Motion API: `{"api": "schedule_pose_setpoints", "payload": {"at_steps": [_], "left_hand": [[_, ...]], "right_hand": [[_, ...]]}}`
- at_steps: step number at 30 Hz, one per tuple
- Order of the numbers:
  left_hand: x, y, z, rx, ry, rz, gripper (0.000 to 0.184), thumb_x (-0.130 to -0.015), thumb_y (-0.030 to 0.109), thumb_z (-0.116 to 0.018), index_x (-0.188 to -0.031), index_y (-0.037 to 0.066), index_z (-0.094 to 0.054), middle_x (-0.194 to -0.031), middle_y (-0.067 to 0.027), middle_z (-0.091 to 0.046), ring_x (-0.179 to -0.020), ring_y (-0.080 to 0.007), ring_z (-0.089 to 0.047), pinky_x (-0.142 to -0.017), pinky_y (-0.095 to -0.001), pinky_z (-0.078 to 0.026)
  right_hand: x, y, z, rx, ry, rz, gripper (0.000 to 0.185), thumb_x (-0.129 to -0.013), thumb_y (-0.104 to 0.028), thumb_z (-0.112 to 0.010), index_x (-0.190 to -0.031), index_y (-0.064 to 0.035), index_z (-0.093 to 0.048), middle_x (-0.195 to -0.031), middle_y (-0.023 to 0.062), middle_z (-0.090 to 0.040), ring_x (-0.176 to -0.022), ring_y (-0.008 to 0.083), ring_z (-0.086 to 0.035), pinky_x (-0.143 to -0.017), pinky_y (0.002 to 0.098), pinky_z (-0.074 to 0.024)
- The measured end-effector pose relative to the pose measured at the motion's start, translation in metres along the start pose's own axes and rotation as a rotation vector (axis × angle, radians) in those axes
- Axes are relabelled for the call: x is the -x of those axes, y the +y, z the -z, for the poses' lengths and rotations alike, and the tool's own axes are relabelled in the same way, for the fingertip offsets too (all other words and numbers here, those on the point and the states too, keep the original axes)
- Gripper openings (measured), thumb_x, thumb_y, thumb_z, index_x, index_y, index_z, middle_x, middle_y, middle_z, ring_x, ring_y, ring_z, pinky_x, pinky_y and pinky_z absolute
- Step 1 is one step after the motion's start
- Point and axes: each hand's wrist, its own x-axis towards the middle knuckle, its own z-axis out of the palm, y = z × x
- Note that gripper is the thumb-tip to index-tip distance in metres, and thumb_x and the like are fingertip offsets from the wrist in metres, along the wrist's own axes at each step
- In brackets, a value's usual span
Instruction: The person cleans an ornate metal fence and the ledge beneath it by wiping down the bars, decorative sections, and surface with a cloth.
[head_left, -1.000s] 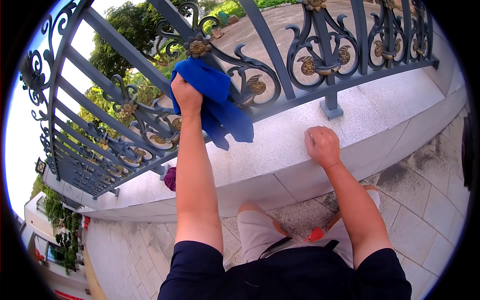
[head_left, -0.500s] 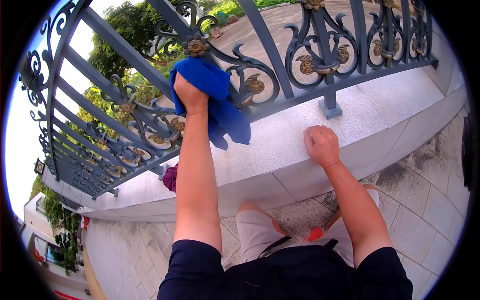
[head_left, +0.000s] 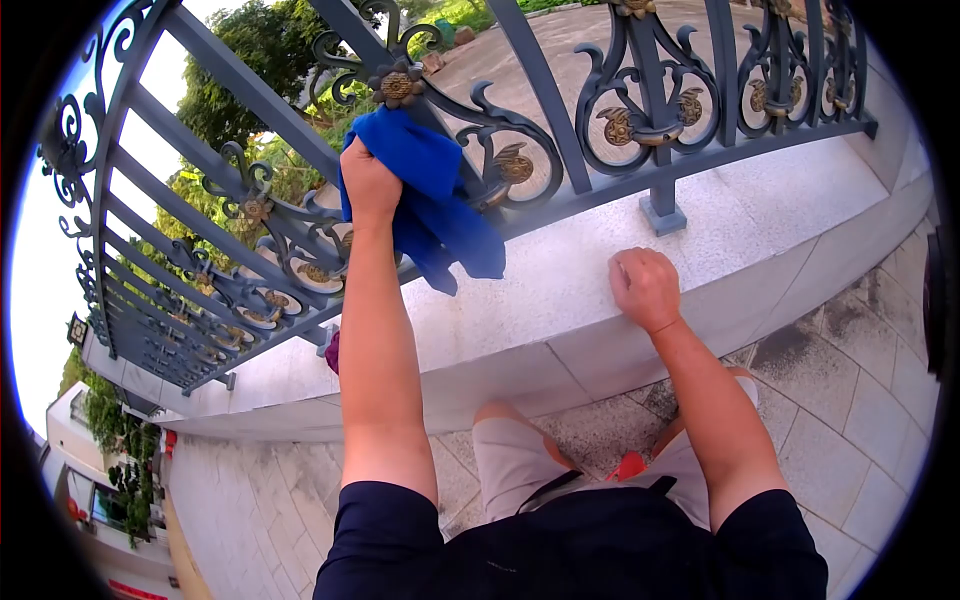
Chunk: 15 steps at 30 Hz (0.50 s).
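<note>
My left hand (head_left: pixel 371 184) is closed around a blue cloth (head_left: pixel 430 165), whose loose ends hang down over the lower rail. The cloth lies against a grey upright of the metal fence (head_left: pixel 545 95), just below a bronze flower ornament (head_left: pixel 397 88), and hides part of the scrollwork there. My right hand (head_left: pixel 646 287) rests on the front edge of the pale stone ledge (head_left: pixel 540 290). Its fingers are curled in, and no object shows in them.
A bit of purple cloth (head_left: pixel 332 352) lies on the ledge, partly behind my left forearm. The fence's foot (head_left: pixel 662 217) stands on the ledge near my right hand. Paving tiles (head_left: pixel 820 390) run below. Plants and a paved yard show behind the bars.
My left hand has shifted slightly left with the blue cloth in its grip. My forearm now covers more of the purple cloth. My right hand stays in place.
</note>
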Motion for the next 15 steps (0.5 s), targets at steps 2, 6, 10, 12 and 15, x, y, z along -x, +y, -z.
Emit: {"api": "schedule_pose_setpoints", "payload": {"at_steps": [2,6,10,12,15], "left_hand": [[0.001,0.003,-0.001,-0.041,0.004,-0.003,0.015,-0.104,0.009,-0.068,-0.11,0.0,-0.079,-0.095,-0.002,-0.078,-0.086,-0.0118,-0.069,-0.08,-0.0311,-0.057],[0.007,0.011,-0.016,-0.275,0.12,-0.155,0.016,-0.1,0.015,-0.07,-0.105,0.001,-0.077,-0.096,-0.0103,-0.079,-0.088,-0.0273,-0.073,-0.082,-0.0377,-0.057],[0.005,0.008,-0.021,-0.62,0.192,-0.412,0.021,-0.096,0.021,-0.071,-0.105,0.003,-0.077,-0.101,-0.0161,-0.075,-0.096,-0.0441,-0.069,-0.087,-0.0468,-0.057],[0.0,0.01,-0.014,-0.849,0.181,-0.581,0.022,-0.095,0.02,-0.073,-0.109,0.004,-0.077,-0.106,-0.0158,-0.077,-0.1,-0.0433,-0.07,-0.086,-0.0477,-0.058],[-0.001,0.014,-0.011,-0.906,0.178,-0.591,0.022,-0.093,0.019,-0.074,-0.109,0.006,-0.077,-0.112,-0.0172,-0.077,-0.104,-0.0439,-0.07,-0.087,-0.0481,-0.058]], "right_hand": [[0.0,0.002,0.0,0.008,-0.003,-0.005,0.009,-0.089,-0.008,-0.075,-0.082,-0.0076,-0.069,-0.079,0.0107,-0.069,-0.076,0.0328,-0.067,-0.069,0.0469,-0.0525],[0.0,0.004,-0.001,0.001,-0.001,-0.002,0.009,-0.089,-0.009,-0.075,-0.082,-0.0079,-0.069,-0.079,0.0106,-0.069,-0.076,0.0327,-0.068,-0.069,0.0471,-0.0528],[0.002,0.004,-0.002,-0.013,0.007,-0.007,0.01,-0.089,-0.009,-0.075,-0.082,-0.0084,-0.069,-0.078,0.0104,-0.069,-0.075,0.0324,-0.067,-0.069,0.0468,-0.0529],[0.002,0.005,-0.001,-0.012,0.009,-0.005,0.01,-0.089,-0.009,-0.076,-0.082,-0.0086,-0.068,-0.078,0.0103,-0.069,-0.074,0.0322,-0.067,-0.068,0.0466,-0.0528],[-0.001,0.005,-0.001,-0.007,0.016,-0.001,0.011,-0.089,-0.009,-0.076,-0.082,-0.0089,-0.068,-0.077,0.01,-0.068,-0.073,0.0317,-0.066,-0.068,0.0462,-0.0524]]}}
